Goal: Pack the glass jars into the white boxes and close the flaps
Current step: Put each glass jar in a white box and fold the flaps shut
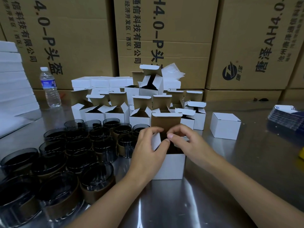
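A white box [171,165] stands open in front of me on the metal table, its top flap [166,122] upright. My left hand [148,148] holds the box's left side flap, thumb on top. My right hand [185,140] curls over the right side flap, fingertips at the opening. The box's inside looks dark; whether a jar is in it cannot be told. Several dark glass jars [65,155] with brown bands stand in a cluster at the left. Several open white boxes [115,111] wait behind them. One closed white box [225,125] sits to the right.
A water bottle [50,87] stands at the back left, next to a stack of white foam sheets [13,89]. Large brown cartons [164,38] wall off the back. A stack of printed cards [286,117] lies at the right edge. The steel table [181,203] reflects light.
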A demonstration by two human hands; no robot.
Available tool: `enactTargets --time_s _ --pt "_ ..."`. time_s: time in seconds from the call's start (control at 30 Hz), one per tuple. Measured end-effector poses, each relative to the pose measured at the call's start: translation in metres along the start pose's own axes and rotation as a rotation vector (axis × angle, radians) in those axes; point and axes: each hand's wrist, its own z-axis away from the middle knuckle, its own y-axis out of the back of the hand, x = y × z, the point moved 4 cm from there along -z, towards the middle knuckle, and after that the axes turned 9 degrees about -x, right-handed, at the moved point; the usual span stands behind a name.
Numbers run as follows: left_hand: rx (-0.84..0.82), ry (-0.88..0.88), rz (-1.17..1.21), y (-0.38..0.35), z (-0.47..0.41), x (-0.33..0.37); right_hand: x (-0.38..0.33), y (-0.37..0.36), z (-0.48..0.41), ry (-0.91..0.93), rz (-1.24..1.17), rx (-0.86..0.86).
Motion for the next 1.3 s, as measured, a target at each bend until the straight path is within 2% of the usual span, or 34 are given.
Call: enactTargets --time_s 0.17,0.27,0.43,0.63,0.8,1.0,1.17,1.3 --pt "0.081 0.027 0.136 0.004 -0.001 -0.003 -0.001 0.005 0.002 -0.024 0.033 0.051" --pt "0.070 0.033 0.130 0.005 -0.002 -0.004 0.002 0.007 0.001 -0.044 0.035 0.046" --pt "0.039 0.030 0.145 0.005 -0.004 0.000 0.001 0.015 -0.001 -0.066 -0.150 0.056" --pt "0.068 0.111 0.363 0.008 -0.006 -0.003 0.004 0.019 -0.003 -0.127 -0.303 0.000" --pt "0.103 0.216 0.428 0.010 -0.007 -0.004 0.011 0.022 -0.004 -0.175 -0.375 -0.049" --pt "0.070 0.312 0.483 0.010 -0.005 -0.002 0.021 0.027 -0.005 -0.251 -0.400 -0.138" --pt "0.033 0.359 0.452 0.009 -0.006 -0.003 0.026 0.033 -0.002 -0.317 -0.321 -0.254" --pt "-0.023 0.351 0.289 0.007 -0.006 -0.011 0.026 0.034 0.001 -0.346 -0.318 -0.362"
